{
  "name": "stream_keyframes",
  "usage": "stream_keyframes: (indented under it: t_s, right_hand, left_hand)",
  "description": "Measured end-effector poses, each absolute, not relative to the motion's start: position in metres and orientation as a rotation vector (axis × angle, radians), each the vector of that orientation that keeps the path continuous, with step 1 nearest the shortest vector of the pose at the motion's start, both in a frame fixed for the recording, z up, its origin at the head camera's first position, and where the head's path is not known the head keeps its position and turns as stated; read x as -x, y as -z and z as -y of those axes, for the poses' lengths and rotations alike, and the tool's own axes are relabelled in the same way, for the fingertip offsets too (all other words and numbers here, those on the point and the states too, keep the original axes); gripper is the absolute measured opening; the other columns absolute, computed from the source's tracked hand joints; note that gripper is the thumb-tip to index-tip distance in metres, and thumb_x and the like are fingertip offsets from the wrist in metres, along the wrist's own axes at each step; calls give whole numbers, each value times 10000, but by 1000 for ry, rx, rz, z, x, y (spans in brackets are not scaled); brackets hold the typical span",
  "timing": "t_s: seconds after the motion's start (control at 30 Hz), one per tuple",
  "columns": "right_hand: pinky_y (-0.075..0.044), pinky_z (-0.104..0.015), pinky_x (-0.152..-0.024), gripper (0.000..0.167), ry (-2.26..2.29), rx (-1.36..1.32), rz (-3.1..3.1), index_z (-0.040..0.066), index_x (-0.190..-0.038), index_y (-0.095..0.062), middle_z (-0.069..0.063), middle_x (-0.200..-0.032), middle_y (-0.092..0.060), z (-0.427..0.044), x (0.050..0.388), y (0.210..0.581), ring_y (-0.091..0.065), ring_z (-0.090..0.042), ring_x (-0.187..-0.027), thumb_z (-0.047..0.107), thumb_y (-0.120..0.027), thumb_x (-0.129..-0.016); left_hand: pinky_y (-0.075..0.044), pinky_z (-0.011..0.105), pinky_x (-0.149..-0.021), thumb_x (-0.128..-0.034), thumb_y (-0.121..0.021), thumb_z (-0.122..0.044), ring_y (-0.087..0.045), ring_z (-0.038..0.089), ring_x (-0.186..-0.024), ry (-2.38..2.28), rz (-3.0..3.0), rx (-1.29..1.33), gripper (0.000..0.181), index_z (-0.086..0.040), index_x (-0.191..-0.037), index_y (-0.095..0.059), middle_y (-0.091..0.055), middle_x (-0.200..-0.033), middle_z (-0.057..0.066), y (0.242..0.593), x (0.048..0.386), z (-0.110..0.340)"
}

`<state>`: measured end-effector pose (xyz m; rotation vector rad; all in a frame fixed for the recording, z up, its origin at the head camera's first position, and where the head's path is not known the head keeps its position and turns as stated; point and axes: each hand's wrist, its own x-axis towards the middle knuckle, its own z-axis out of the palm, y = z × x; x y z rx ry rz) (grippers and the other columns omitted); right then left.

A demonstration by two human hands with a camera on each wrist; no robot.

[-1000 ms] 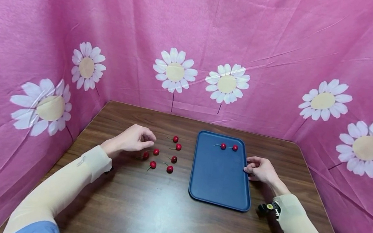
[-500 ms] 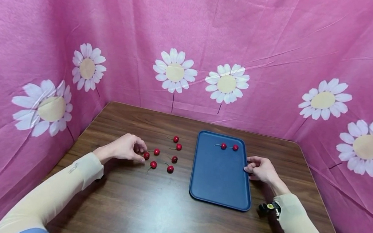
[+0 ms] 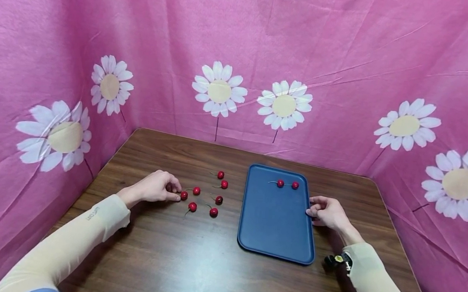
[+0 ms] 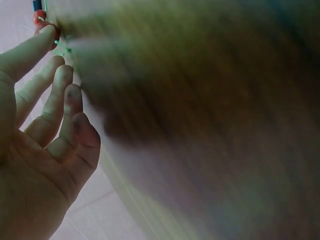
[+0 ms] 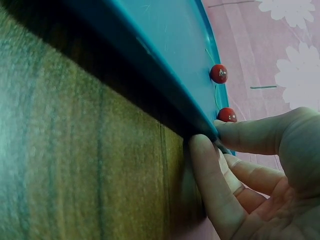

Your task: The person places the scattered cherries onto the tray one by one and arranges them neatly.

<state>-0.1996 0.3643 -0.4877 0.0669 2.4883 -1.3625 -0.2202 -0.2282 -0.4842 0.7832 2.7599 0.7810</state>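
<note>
Several red cherries with thin stems lie loose on the brown table, one of them a cherry [image 3: 183,195] right at my left hand [image 3: 152,187]. My left thumb and forefinger reach to its stem side, with a small gap between their tips; in the left wrist view the thumb [image 4: 30,52] partly covers a cherry [image 4: 56,35]. On the right stands a blue tray [image 3: 273,227] bearing two cherries near its far end. My right hand [image 3: 329,214] pinches the tray's right rim; the right wrist view has the thumb over the edge and a finger against its outer side.
Other cherries [image 3: 213,212] lie between my left hand and the tray. The wooden table [image 3: 167,260] is bounded behind and at the sides by a pink cloth [image 3: 251,33] with white daisies. A small black device [image 3: 336,260] sits at my right wrist.
My left hand has come down and to the left, from above the cherries to beside the leftmost one, and its thumb and forefinger have drawn closer. The right hand and tray stay put.
</note>
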Motion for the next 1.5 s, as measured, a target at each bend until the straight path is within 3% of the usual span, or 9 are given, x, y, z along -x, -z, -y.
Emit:
stream_keyframes:
  t_s: [0.33, 0.77, 1.5]
  right_hand:
    - [-707, -385, -752, 572, 1356, -81, -2486, -201, -1521, -501, 9, -894, -711, -366, 199, 491, -705, -67, -818, 0, -734, -1039]
    - [-713, -436, -784, 566, 1348, -85, -2498, -202, -1522, -503, -10, -891, -715, -366, 200, 491, -709, -91, -835, -9, -729, -1040]
    - [-700, -363, -719, 568, 1386, -106, -2474, -191, -1515, -510, 6, -895, -698, -362, 198, 486, -693, -60, -806, -17, -741, -1027]
  left_hand:
    - [-502, 250, -753, -940, -907, -233, -626, 27, -817, -726, -2805, -836, 70, -291, -915, -876, -786, -932, -111, 487, 219, 226]
    - [-495, 254, -737, -960, -891, -226, -605, 10, -802, -709, -2841, -853, 76, -297, -934, -881, -776, -934, -109, 487, 216, 224]
    - [-534, 308, -773, -973, -865, -191, -650, 66, -819, -707, -2876, -903, 98, -276, -927, -850, -788, -934, -107, 478, 217, 222]
